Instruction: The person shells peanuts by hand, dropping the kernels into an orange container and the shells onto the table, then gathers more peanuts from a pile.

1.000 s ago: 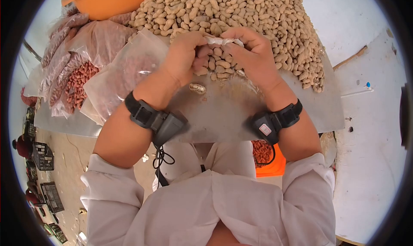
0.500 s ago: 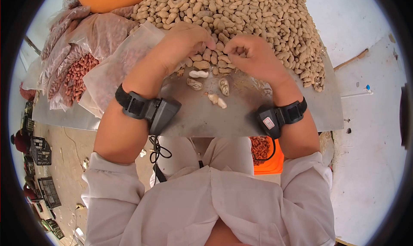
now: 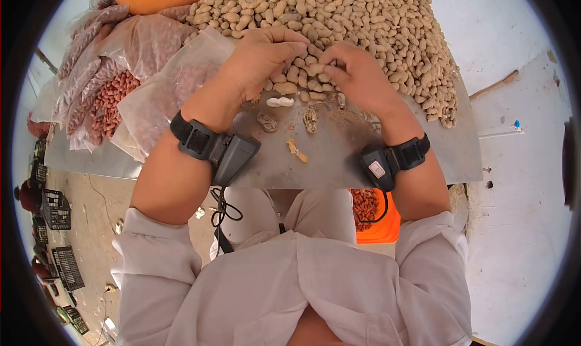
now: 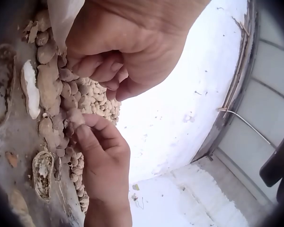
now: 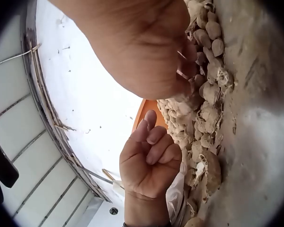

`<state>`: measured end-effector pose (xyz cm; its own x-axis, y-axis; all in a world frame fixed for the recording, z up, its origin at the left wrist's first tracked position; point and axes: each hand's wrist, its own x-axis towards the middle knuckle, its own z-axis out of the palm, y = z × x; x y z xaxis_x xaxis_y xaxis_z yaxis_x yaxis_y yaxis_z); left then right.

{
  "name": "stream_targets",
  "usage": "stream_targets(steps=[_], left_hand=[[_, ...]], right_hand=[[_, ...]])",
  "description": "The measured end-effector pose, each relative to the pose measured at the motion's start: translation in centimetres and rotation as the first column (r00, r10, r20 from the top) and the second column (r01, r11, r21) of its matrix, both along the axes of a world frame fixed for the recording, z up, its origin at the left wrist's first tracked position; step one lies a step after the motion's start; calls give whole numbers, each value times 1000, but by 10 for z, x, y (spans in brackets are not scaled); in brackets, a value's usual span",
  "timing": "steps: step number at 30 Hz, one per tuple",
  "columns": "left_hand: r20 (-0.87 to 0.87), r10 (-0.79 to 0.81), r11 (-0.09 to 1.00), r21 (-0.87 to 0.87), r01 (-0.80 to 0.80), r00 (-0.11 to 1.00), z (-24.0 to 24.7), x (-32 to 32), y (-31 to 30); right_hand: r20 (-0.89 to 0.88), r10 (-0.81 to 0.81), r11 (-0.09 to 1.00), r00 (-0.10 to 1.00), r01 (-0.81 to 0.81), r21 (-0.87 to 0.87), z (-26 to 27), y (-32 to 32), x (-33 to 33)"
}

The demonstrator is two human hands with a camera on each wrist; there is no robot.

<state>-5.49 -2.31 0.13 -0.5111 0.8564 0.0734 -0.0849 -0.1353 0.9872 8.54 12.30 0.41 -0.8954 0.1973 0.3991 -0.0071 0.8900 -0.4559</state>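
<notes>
Where hands meet, peanuts (heaped) lie beneath.

On the table, the peanut pile fills twelve o'clock; bags of kernels lie at nine to ten. At the pile's six o'clock rim sits the left hand; at its three, the right hand, a peanut in its fingertips. Split shells lie before both, at six.
</notes>
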Motion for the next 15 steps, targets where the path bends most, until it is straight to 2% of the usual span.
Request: stream_targets(steps=[2,5,8,11,14,15], left_hand=[[-53,7,1000,-26,-8,999,2,3,1],[-136,-11,998,-55,4,991,8,13,-1],[-125,-61,997,-50,55,990,7,16,-2],[-78,-100,995,-20,99,992,11,19,-4],[-40,-129,992,7,129,991,9,18,-3],[-44,-136,990,32,137,990,6,16,-2]], right_hand=[[-54,-35,987,998,26,-160,7,-5,1],[-218,27,864,976,-133,-486,6,-9,1],[-306,76,827,949,-231,-512,6,-7,0],[-320,105,790,941,-275,-548,10,-7,2],[-353,143,870,925,-287,-400,6,-2,2],[-365,118,833,924,-292,-469,7,-4,2]])
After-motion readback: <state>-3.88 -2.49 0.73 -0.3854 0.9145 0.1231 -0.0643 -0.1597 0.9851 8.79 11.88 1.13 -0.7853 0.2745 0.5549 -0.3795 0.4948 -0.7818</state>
